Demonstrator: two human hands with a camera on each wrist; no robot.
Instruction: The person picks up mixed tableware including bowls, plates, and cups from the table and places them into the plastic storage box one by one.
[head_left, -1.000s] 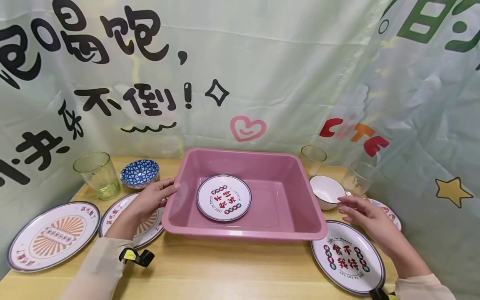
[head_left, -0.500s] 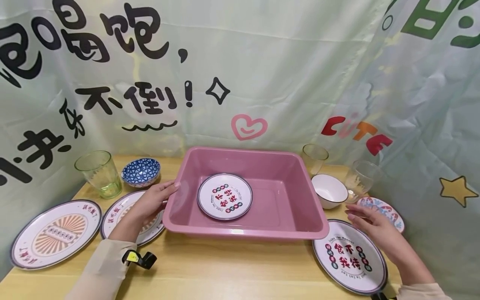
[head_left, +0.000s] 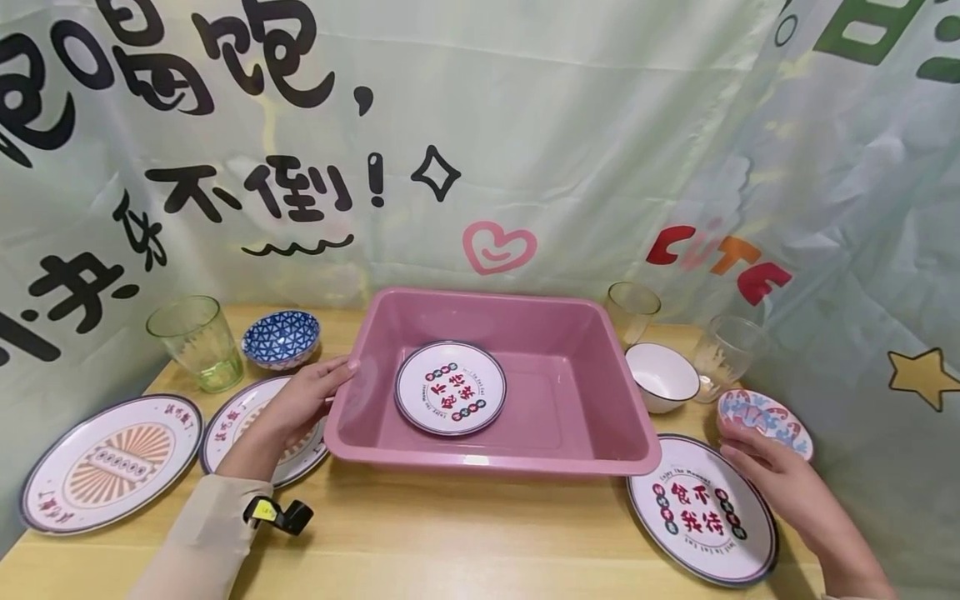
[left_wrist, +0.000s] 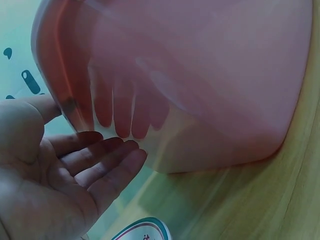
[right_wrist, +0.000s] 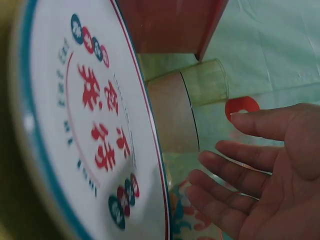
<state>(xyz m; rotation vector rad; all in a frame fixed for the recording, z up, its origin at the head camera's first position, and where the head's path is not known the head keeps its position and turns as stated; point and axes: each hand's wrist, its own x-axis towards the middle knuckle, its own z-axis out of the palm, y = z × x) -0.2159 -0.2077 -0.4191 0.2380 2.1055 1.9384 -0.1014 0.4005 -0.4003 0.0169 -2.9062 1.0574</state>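
Observation:
A pink plastic basin [head_left: 495, 463] stands mid-table with a small round lettered plate [head_left: 451, 388] inside it, left of centre. My left hand [head_left: 302, 407] holds the basin's left rim; the left wrist view shows the fingertips against the outer wall [left_wrist: 220, 90] and the thumb over the rim. On the right, my right hand [head_left: 783, 479] hovers with relaxed fingers, holding nothing. It is beside the right edge of a larger lettered plate [head_left: 693, 508] and in front of a patterned red-and-blue dish [head_left: 772, 417], partly covering it. In the right wrist view, the fingers [right_wrist: 235, 170] are apart from the plate.
Behind the right hand stand a white bowl [head_left: 662, 379], a clear glass [head_left: 729, 354] and a yellowish glass [head_left: 632, 310]. To the left are a green glass [head_left: 197, 342], a blue patterned bowl [head_left: 281, 337] and two sunburst plates [head_left: 112, 467]. A printed curtain [head_left: 562, 167] hangs behind.
My right hand has moved right and toward me, away from the white bowl to beside the patterned dish. The left hand stays on the basin rim.

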